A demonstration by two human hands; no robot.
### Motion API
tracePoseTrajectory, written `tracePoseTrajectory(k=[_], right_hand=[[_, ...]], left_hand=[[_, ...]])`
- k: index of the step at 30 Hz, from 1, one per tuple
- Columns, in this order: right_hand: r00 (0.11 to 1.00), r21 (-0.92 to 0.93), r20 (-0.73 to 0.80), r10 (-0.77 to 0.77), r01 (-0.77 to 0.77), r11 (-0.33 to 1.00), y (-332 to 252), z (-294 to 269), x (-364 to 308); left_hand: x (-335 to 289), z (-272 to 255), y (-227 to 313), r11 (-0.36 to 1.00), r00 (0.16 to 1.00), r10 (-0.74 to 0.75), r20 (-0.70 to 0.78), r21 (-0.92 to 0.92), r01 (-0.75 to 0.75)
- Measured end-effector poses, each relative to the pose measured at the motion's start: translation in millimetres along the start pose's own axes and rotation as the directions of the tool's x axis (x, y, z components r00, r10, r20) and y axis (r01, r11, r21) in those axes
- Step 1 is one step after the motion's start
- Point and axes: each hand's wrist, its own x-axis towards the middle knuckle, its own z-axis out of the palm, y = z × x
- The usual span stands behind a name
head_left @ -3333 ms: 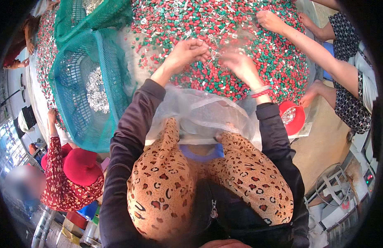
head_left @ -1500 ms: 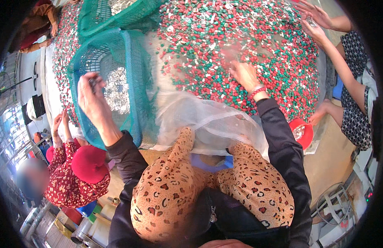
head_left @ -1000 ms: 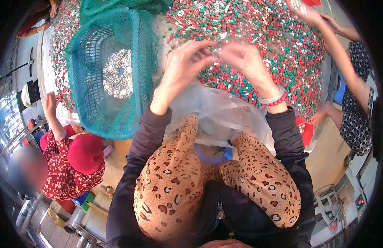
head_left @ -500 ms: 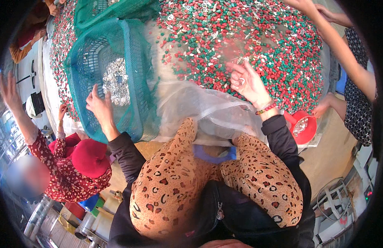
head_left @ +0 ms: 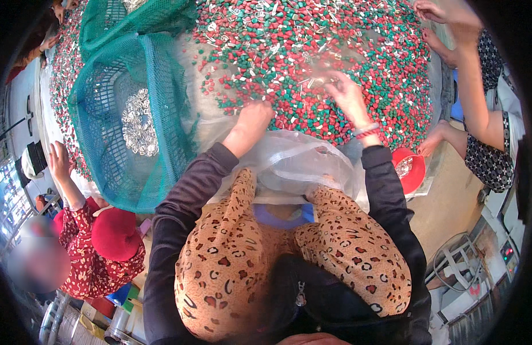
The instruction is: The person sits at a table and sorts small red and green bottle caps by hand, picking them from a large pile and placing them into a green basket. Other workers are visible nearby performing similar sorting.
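Red and green small pieces (head_left: 392,86) lie in a broad spread over the table, with pale letter-like pieces mixed in. My left hand (head_left: 251,126) is closed at the near left edge of this spread, fingertips down among the pieces; what they pinch is hidden. Farther right, my right hand (head_left: 351,103) reaches over the spread, its fingers pointing left and smeared by motion. A blue-green basket (head_left: 162,103) lined with green netting stands left of my left hand. Inside it lies a heap of pale metallic-looking pieces (head_left: 139,123).
Translucent sheeting (head_left: 300,167) hangs over the near table edge at my knees. A red scoop-like cup (head_left: 412,172) holding pale pieces is at the right. Another netted basket (head_left: 111,29) stands behind the first. Co-workers' arms (head_left: 475,86) reach in at right; a person in red (head_left: 111,253) sits left.
My left hand has left the basket and moved right to the spread, its fingers closing. My right hand stays over the spread; the white pieces seen in it earlier no longer show.
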Motion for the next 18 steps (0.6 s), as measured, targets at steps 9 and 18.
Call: tracePoseTrajectory(k=[9, 18], right_hand=[[0.995, -0.135, -0.009, -0.101, 0.099, 0.986, 7, 14, 11], [0.824, 0.81, 0.55, -0.137, -0.566, -0.152, -17, -9, -36]], left_hand=[[9, -21, -13, 0.924, 0.99, -0.12, -0.076, -0.373, 0.083], [37, -53, 8, 0.806, 0.957, -0.153, -0.245, -0.592, -0.023]])
